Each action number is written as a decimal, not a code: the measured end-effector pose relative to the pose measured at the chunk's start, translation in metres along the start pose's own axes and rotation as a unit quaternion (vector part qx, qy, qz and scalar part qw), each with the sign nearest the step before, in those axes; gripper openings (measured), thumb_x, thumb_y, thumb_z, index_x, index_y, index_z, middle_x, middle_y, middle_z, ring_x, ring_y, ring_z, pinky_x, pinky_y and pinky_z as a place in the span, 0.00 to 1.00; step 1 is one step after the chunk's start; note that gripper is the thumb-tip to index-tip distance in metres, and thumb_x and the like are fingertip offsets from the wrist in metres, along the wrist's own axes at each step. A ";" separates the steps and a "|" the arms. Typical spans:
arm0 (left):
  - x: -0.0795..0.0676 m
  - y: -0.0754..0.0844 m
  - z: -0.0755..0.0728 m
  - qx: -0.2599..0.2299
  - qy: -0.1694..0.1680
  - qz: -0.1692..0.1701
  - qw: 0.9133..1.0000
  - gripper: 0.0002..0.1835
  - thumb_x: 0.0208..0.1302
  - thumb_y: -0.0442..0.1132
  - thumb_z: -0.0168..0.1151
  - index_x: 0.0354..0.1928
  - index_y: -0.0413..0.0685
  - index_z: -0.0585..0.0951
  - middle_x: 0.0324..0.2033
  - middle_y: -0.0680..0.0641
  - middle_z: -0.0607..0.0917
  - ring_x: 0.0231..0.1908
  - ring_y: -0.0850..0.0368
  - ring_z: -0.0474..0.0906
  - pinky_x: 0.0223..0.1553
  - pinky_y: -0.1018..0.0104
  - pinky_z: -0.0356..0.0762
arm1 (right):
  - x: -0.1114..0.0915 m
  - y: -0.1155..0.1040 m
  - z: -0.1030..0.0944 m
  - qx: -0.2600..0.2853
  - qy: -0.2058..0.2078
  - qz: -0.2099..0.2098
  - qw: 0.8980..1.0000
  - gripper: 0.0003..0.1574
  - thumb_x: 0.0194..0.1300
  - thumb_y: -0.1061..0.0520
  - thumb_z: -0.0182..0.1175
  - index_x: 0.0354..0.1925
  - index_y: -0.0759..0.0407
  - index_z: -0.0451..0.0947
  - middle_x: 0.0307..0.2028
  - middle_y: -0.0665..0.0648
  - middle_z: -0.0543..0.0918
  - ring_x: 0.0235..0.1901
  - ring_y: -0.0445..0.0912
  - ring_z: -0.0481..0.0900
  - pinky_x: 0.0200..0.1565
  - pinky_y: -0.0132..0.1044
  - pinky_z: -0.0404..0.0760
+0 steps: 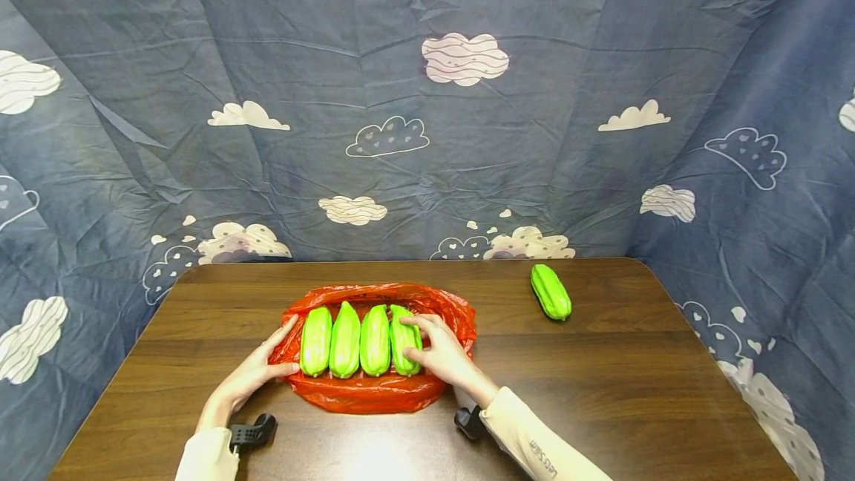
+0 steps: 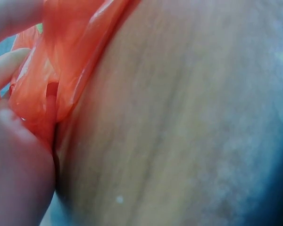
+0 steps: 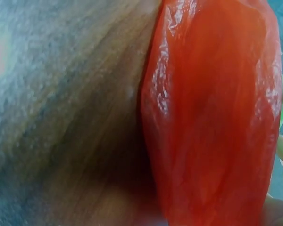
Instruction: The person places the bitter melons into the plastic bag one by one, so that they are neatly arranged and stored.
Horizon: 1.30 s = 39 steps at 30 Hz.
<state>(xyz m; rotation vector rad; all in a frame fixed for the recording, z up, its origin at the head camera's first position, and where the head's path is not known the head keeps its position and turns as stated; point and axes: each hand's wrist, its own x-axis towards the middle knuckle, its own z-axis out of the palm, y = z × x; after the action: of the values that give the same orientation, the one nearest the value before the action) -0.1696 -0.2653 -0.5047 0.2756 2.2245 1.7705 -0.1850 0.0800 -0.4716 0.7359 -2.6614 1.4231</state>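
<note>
A crumpled red plastic bag [image 1: 367, 399] lies spread on the table, its mouth facing up. Inside it, several bright green, ridged, oblong fruits [image 1: 316, 344] stand side by side in a row. My right hand [image 1: 444, 351] reaches over the bag's right side and grips the rightmost fruit [image 1: 403, 340], fingers at its upper part and thumb lower down. At the opposite end, my left hand [image 1: 257, 370] rests against the bag's left side, thumb and fingers spread apart. In the left wrist view, red plastic [image 2: 80, 52] shows beside the left fingers.
Another green fruit [image 1: 551, 292] lies alone at the back right of the brown wooden table [image 1: 601, 392]. Behind the table hangs a dark blue curtain [image 1: 320, 184] with cloud prints, which also runs along the right side.
</note>
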 end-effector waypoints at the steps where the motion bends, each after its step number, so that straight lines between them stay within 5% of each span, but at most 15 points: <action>1: 0.000 0.000 0.000 0.000 -0.001 0.001 1.000 0.46 0.61 0.32 0.62 0.75 0.45 0.46 0.71 0.30 0.41 0.64 0.37 0.49 0.50 0.78 0.62 | 0.000 0.000 0.001 -0.002 0.001 0.001 1.000 0.29 0.53 0.63 0.67 0.55 0.64 0.76 0.53 0.67 0.72 0.45 0.57 0.76 0.49 0.51 0.72; 8: 0.000 -0.002 -0.001 0.004 -0.011 0.007 1.000 0.46 0.62 0.31 0.60 0.75 0.45 0.44 0.70 0.31 0.45 0.53 0.46 0.61 0.42 0.71 0.69 | -0.001 -0.001 0.008 -0.026 0.006 0.004 1.000 0.30 0.54 0.61 0.68 0.56 0.61 0.75 0.54 0.67 0.71 0.49 0.56 0.72 0.48 0.48 0.74; 12: 0.000 -0.002 -0.002 0.008 -0.016 0.014 1.000 0.46 0.62 0.32 0.60 0.75 0.45 0.44 0.71 0.30 0.44 0.54 0.52 0.61 0.45 0.73 0.68 | -0.001 -0.003 0.009 -0.031 0.008 0.001 0.999 0.29 0.54 0.60 0.67 0.56 0.61 0.75 0.55 0.67 0.71 0.53 0.57 0.70 0.52 0.51 0.70; 17: 0.001 -0.002 -0.002 0.007 -0.015 0.006 1.000 0.46 0.62 0.33 0.61 0.75 0.47 0.44 0.72 0.31 0.42 0.58 0.60 0.59 0.51 0.77 0.62 | -0.001 -0.002 0.005 -0.023 0.011 0.009 1.000 0.29 0.55 0.60 0.67 0.56 0.61 0.76 0.54 0.67 0.72 0.46 0.54 0.73 0.47 0.47 0.73; 28: -0.001 0.000 -0.001 -0.005 -0.013 0.005 1.000 0.46 0.62 0.32 0.60 0.75 0.46 0.44 0.71 0.30 0.40 0.66 0.35 0.46 0.52 0.79 0.60 | -0.001 -0.001 -0.010 0.062 0.038 0.008 0.997 0.25 0.58 0.67 0.63 0.55 0.66 0.75 0.50 0.68 0.76 0.42 0.60 0.79 0.43 0.45 0.80; 36: 0.000 -0.002 -0.001 -0.008 -0.017 0.013 1.000 0.46 0.61 0.32 0.60 0.75 0.46 0.44 0.72 0.32 0.41 0.66 0.51 0.49 0.53 0.80 0.58 | -0.002 0.002 -0.030 0.154 0.057 0.031 0.986 0.24 0.59 0.71 0.60 0.55 0.69 0.74 0.51 0.71 0.77 0.44 0.61 0.80 0.40 0.36 0.80; 39: 0.000 -0.002 -0.001 -0.008 -0.019 0.013 1.000 0.46 0.62 0.32 0.60 0.75 0.46 0.44 0.72 0.31 0.40 0.67 0.49 0.48 0.53 0.81 0.58 | -0.002 0.006 -0.037 0.164 0.071 0.031 0.983 0.23 0.59 0.72 0.59 0.55 0.70 0.74 0.51 0.72 0.77 0.45 0.63 0.80 0.42 0.35 0.78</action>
<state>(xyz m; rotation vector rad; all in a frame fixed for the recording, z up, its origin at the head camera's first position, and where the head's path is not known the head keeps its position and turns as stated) -0.1698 -0.2663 -0.5067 0.3332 2.1890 1.7807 -0.1927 0.1129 -0.4550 0.5469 -2.3920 1.8816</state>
